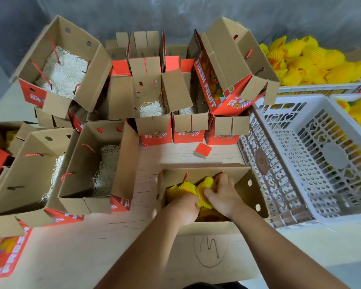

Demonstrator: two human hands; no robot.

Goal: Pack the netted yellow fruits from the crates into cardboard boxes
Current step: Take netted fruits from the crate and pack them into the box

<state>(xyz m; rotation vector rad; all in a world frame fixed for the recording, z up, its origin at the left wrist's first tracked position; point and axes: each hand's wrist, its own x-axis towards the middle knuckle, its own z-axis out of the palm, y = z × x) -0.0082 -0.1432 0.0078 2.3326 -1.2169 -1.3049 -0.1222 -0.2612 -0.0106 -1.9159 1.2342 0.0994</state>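
Both hands are down in the open brown cardboard box [252, 185] at six o'clock, and this is the settling-in part of the job. The left hand [184, 207] is curled over the near edge of the yellow fruits in foam netting [204, 187], knuckles up; its fingertips are tucked below the wrist line, so I cannot tell for sure whether it grips a fruit or only presses on one. The right hand [223, 195] is clearer — fingers bent and spread across the top of a netted fruit, thumb hooked at its side, holding it down into the row.

Where is the fruit? A handful sits in this box under the hands, and more is heaped in a yellow pile [313, 63] at two o'clock, behind the white plastic lattice crate [313, 155] at three o'clock, which looks to have nothing left in it.

To do this step well, I would say: nest each fruit snug against its neighbour without crushing the foam sleeves, keep the red rope handle [186, 177] on the far wall clear of the fruit, and level the layer before reaching for more.

Waiting at nine to twelve o'clock — a crowd of open red-printed cardboard boxes [92, 163], several lined with pale shredded paper [63, 71]. A small red-topped block [202, 150] lies on the table just beyond the working box.
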